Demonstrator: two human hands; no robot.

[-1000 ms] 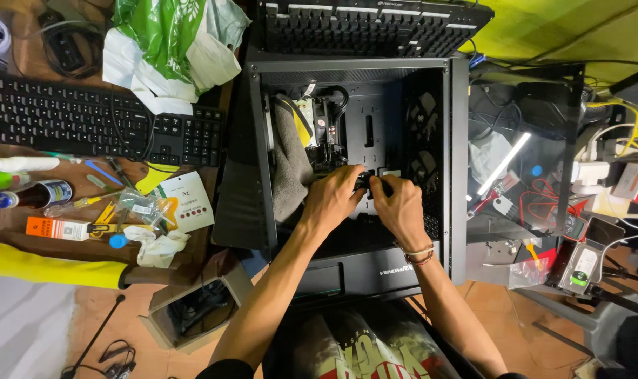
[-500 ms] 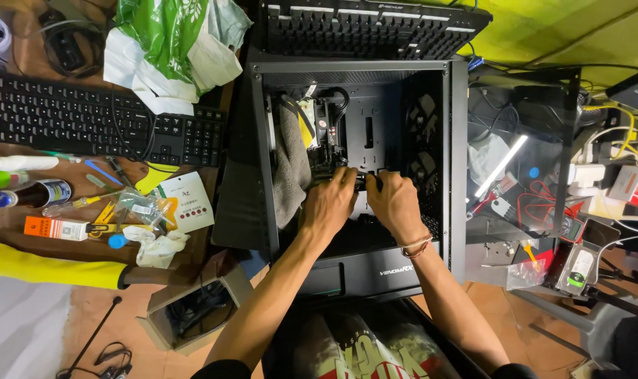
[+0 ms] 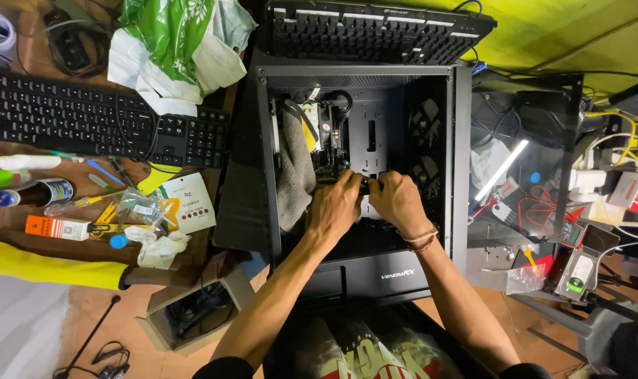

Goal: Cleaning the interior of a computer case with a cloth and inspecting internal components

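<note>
Inside the open computer case [image 3: 459, 175], left hand [image 3: 335, 205] and right hand [image 3: 397, 202] pinch one small part.

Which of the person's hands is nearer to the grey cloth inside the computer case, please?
The left. The left hand is just beside the grey cloth, at its right edge. The right hand is farther right, beyond the left hand, toward the case's fan side.

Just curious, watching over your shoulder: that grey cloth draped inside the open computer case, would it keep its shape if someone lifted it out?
Probably not. The grey cloth hangs in soft folds over the case's inner edge, so it looks floppy. It seems light for its size, and likely to sag or snag on nearby parts rather than slide.
</note>
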